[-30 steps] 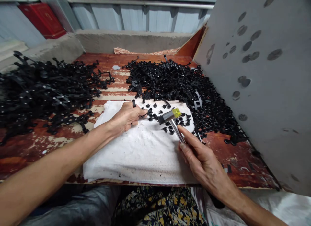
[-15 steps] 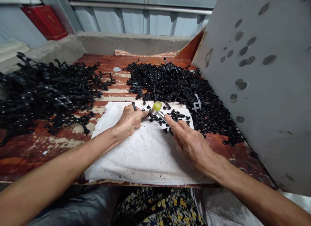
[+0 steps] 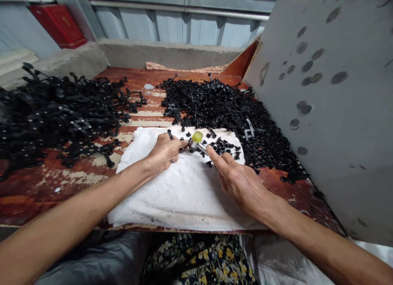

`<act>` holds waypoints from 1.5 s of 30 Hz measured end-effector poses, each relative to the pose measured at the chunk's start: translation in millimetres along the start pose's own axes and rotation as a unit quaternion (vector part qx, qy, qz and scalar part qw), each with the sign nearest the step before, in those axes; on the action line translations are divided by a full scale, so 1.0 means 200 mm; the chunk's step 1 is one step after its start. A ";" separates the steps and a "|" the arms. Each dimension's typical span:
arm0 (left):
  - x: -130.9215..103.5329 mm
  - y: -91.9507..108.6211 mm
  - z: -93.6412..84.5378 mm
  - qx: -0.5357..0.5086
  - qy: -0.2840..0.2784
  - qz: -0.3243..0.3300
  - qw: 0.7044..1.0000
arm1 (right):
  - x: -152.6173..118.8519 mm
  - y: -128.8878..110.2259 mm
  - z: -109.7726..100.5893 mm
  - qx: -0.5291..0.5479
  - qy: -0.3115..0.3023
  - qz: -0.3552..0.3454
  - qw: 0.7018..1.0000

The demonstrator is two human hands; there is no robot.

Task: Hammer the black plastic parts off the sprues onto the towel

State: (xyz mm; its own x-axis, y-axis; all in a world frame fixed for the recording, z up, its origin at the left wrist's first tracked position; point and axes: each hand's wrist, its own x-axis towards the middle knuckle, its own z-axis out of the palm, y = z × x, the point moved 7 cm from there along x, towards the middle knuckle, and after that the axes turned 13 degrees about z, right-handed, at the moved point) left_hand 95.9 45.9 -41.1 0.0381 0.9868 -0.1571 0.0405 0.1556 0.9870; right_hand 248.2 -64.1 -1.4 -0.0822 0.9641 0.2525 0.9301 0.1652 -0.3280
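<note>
Hammer — gripped by the right fingers — sits yellow-end-up beside the left fingers (pinching a black part).

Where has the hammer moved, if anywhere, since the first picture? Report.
Yes: against the white cloth, the hammer head has shifted left, toward the left hand.

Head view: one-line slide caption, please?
Left hand grips a black part over white cloth; right hand holds a yellow-ended hammer.
</note>
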 end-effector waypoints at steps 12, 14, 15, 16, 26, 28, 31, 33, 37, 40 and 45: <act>0.03 0.05 -0.04 0.033 -0.074 -0.029 0.996 | -0.04 0.00 -0.09 0.194 0.060 0.031 0.979; 0.04 0.09 -0.06 0.060 -0.110 0.003 0.992 | -0.07 0.04 -0.11 0.287 0.065 0.103 0.950; 0.05 0.11 -0.05 0.076 -0.135 0.019 0.988 | -0.10 0.06 -0.10 0.325 0.048 0.146 0.933; 0.06 0.11 -0.05 0.091 -0.165 0.032 0.982 | -0.12 0.08 -0.08 0.359 0.024 0.187 0.914; 0.15 0.07 0.00 0.173 -0.317 0.096 0.927 | -0.29 0.13 0.17 0.586 -0.100 0.377 0.711; 0.16 0.08 0.01 0.187 -0.323 0.105 0.922 | -0.30 0.14 0.19 0.597 -0.097 0.379 0.700; 0.17 0.07 0.02 0.221 -0.329 0.088 0.914 | -0.30 0.14 0.18 0.603 -0.094 0.377 0.696; 0.17 0.07 0.03 0.237 -0.336 0.080 0.908 | -0.30 0.15 0.19 0.604 -0.095 0.379 0.695; 0.19 0.06 0.03 0.247 -0.331 0.091 0.906 | -0.29 0.15 0.20 0.611 -0.098 0.383 0.686; 0.21 0.05 0.03 0.260 -0.325 0.097 0.904 | -0.30 0.15 0.21 0.618 -0.096 0.387 0.678; 0.21 0.05 0.03 0.284 -0.313 0.082 0.902 | -0.31 0.16 0.20 0.617 -0.096 0.390 0.677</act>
State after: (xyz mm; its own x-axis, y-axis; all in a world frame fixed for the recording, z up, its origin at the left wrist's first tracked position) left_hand 104.7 87.7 -38.4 0.6397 0.7484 -0.1751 0.4821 -0.2133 0.8498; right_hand 268.0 -109.4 -63.9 0.1053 0.8481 -0.5193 -0.2805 -0.4757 -0.8337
